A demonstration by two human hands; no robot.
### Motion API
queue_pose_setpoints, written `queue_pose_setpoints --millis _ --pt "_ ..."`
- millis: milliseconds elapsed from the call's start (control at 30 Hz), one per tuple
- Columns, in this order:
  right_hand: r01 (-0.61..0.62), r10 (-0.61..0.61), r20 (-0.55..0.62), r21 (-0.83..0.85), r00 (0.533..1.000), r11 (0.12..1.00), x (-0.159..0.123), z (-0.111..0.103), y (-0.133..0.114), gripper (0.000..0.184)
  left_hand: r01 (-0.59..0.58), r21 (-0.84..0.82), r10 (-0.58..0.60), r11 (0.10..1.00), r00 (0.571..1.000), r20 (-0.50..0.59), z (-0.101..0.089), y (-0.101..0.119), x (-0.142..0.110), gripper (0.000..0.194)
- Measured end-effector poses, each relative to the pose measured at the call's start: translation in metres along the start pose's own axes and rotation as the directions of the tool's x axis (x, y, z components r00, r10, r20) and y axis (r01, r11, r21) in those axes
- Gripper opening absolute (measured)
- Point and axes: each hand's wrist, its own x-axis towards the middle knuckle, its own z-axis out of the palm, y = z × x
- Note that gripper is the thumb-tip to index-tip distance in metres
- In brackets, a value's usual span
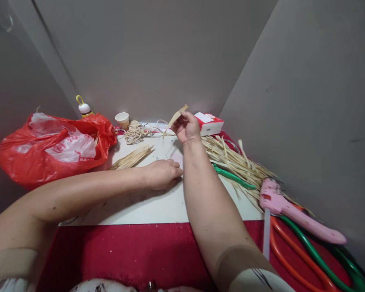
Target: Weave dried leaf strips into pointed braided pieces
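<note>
My right hand [189,127] is raised over the far part of the white board [140,211], its fingers closed on a pale dried husk strip [178,117]. My left hand [164,174] rests low over the board, knuckles up and fingers curled; whatever they may hold is hidden beneath them. Beyond my left forearm lies a bundle of dried husk strips [134,157]. To the right of my right forearm is a larger pile of dried strips [234,158], with green-handled pliers or cutters [235,178] lying against it.
A red plastic bag [57,150] bulges at the left, a bottle [84,108] behind it. Along the back are a paper cup [122,120], tangled cord [136,133] and a red-white box [209,125]. A pink glue gun [301,211] lies at right over orange handles [295,251]. Grey walls enclose the table.
</note>
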Motion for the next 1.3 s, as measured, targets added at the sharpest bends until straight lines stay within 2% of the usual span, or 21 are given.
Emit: queue_pose_setpoints --millis 100,133,200,233,267,300,367,433,467,500,533,600,667,733,767,900,1000,1067,1167,1300 --pt "-0.021 0.021 -0.024 0.016 0.999 1.000 -0.001 0.002 0.000 0.023 0.091 -0.018 -0.087 0.996 0.986 0.139 -0.005 -0.002 -0.024 0.018" --pt "-0.028 0.028 -0.023 0.020 0.999 0.999 -0.001 0.003 0.000 0.023 0.140 -0.010 -0.134 0.990 0.962 0.237 -0.010 -0.002 -0.038 0.017" --pt "-0.039 0.039 0.004 0.016 0.999 0.999 -0.003 0.005 -0.001 0.023 0.252 0.037 -0.243 0.967 0.868 0.433 -0.024 -0.003 -0.068 0.011" --pt "-0.048 0.047 0.029 0.010 0.998 0.999 -0.005 0.007 -0.002 0.023 0.307 0.041 -0.286 0.951 0.819 0.497 -0.032 -0.005 -0.082 0.009" --pt "-0.060 0.060 0.058 0.003 0.997 0.998 -0.007 0.009 -0.003 0.023 0.355 0.031 -0.316 0.934 0.785 0.533 -0.040 -0.007 -0.093 0.008" --pt "-0.075 0.075 0.087 -0.005 0.993 0.997 -0.010 0.011 -0.004 0.024 0.398 0.026 -0.349 0.917 0.770 0.534 -0.049 -0.011 -0.100 0.010" --pt "-0.107 0.110 0.151 -0.029 0.982 0.994 -0.015 0.015 -0.006 0.026 0.490 0.001 -0.453 0.872 0.807 0.379 -0.065 -0.020 -0.103 0.012" --pt "-0.141 0.152 0.219 -0.062 0.964 0.988 -0.021 0.018 -0.009 0.028 0.537 -0.134 -0.523 0.833 0.843 0.131 -0.078 -0.032 -0.090 0.014" --pt "-0.159 0.175 0.252 -0.083 0.952 0.984 -0.023 0.020 -0.010 0.029 0.560 -0.253 -0.577 0.789 0.817 0.010 -0.083 -0.038 -0.079 0.014" --pt "-0.177 0.200 0.283 -0.107 0.938 0.978 -0.024 0.021 -0.011 0.029 0.561 -0.402 -0.641 0.723 0.762 -0.089 -0.086 -0.045 -0.066 0.015" --pt "-0.193 0.225 0.307 -0.131 0.925 0.972 -0.026 0.021 -0.011 0.029 0.526 -0.562 -0.696 0.639 0.706 -0.130 -0.086 -0.051 -0.052 0.016" --pt "-0.216 0.262 0.333 -0.169 0.906 0.962 -0.026 0.022 -0.012 0.029 0.379 -0.824 -0.775 0.421 0.622 -0.109 -0.080 -0.064 -0.024 0.016" --pt "-0.223 0.273 0.331 -0.182 0.903 0.958 -0.025 0.021 -0.012 0.028 0.256 -0.941 -0.789 0.223 0.614 -0.020 -0.069 -0.076 -0.001 0.017" --pt "-0.212 0.259 0.310 -0.177 0.915 0.961 -0.023 0.019 -0.011 0.026 0.163 -0.980 -0.816 0.113 0.578 0.002 -0.057 -0.086 0.017 0.019" --pt "-0.205 0.251 0.296 -0.177 0.922 0.963 -0.021 0.018 -0.011 0.025 0.130 -0.989 -0.813 0.073 0.583 0.016 -0.051 -0.090 0.022 0.020" --pt "-0.194 0.233 0.255 -0.171 0.939 0.966 -0.017 0.014 -0.012 0.021 0.021 -0.999 -0.764 -0.041 0.643 0.045 -0.042 -0.101 0.034 0.022" --pt "-0.192 0.223 0.242 -0.144 0.944 0.971 -0.014 0.013 -0.014 0.017 -0.041 -0.993 -0.748 -0.115 0.661 0.059 -0.045 -0.109 0.039 0.020" --pt "-0.193 0.219 0.235 -0.129 0.947 0.973 -0.012 0.012 -0.015 0.015 -0.038 -0.992 -0.746 -0.124 0.662 0.068 -0.047 -0.111 0.043 0.018" --pt "-0.184 0.207 0.226 -0.117 0.952 0.976 -0.011 0.010 -0.015 0.011 -0.033 -0.995 -0.772 -0.094 0.633 0.052 -0.047 -0.111 0.049 0.015" --pt "-0.175 0.205 0.196 -0.161 0.959 0.971 -0.011 0.011 -0.014 0.009 -0.092 -0.992 -0.830 -0.088 0.558 0.022 -0.037 -0.104 0.056 0.011"
